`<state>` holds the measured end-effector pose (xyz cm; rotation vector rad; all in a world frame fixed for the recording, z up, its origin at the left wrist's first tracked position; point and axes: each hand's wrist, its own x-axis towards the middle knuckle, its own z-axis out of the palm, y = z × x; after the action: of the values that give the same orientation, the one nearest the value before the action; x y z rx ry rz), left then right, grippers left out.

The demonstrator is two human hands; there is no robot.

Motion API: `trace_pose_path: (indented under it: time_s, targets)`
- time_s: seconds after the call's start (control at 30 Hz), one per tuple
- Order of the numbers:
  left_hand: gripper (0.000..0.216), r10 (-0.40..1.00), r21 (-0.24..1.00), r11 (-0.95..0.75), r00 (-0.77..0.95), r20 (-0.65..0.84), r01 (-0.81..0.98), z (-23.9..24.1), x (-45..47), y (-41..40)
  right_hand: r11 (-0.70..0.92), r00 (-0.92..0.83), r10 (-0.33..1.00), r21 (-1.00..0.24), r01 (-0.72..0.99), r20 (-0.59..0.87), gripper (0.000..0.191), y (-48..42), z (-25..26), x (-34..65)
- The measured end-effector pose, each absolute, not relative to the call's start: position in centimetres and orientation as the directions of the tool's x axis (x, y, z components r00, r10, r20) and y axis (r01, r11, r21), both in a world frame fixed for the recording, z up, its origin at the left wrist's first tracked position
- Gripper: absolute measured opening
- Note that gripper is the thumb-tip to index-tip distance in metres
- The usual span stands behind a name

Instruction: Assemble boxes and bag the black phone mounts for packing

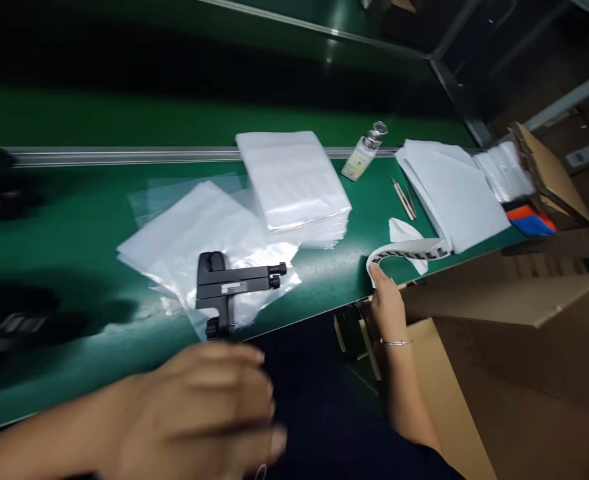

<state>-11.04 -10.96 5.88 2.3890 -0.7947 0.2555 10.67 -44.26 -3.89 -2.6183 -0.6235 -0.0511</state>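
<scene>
My right hand (388,303) pinches the near end of a curved white strip of labels (408,249) with dark squares along it, at the table's front edge. In the lower left foreground, my left hand (194,407) is smeared by motion, and whether it grips anything cannot be made out. Just beyond it, a black clamp-like bracket (237,283) with knobs rests on loose clear plastic bags (184,233). Behind the bracket lies a thick stack of white plastic bags (294,183).
A small bottle (363,155) with a metal cap and tweezers (403,199) lie at the back. White sheets (457,193) are stacked on the right near an orange and blue item (529,220). An open cardboard box (519,360) stands below. Dark blurred objects (19,317) sit at left.
</scene>
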Motion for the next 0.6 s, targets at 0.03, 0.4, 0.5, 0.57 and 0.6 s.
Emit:
trace_pose_path:
  time_s: [0.03,0.4,0.5,0.57,0.6]
  targets:
    - [0.053,-0.483,0.464,-0.657,0.805,0.345,-0.593,5.9,-9.7,-10.3,-0.813,0.874,0.479,-0.331,0.478,0.085,0.058,-44.1,-4.1,11.1]
    - [0.033,-0.088,0.198,-0.973,0.984,0.156,-0.118,0.1,-6.9,-8.8,-0.389,0.497,0.860,-0.480,0.786,0.117,0.054,-32.7,-0.4,8.1]
    - [0.033,-0.105,0.210,-0.968,0.980,0.169,-0.140,0.4,-7.0,-8.5,-0.334,0.417,0.903,-0.445,0.831,0.101,0.052,-28.6,-1.3,7.2]
    - [0.031,-0.069,0.245,-0.964,0.989,0.134,-0.100,0.4,-7.9,-7.3,-0.341,0.422,0.900,-0.429,0.837,0.106,0.049,-27.4,-1.9,7.1]
    - [0.031,-0.035,0.278,-0.958,0.992,0.118,-0.067,0.3,-8.5,-6.6,-0.338,0.418,0.902,-0.428,0.838,0.107,0.049,-27.1,-2.0,7.2]
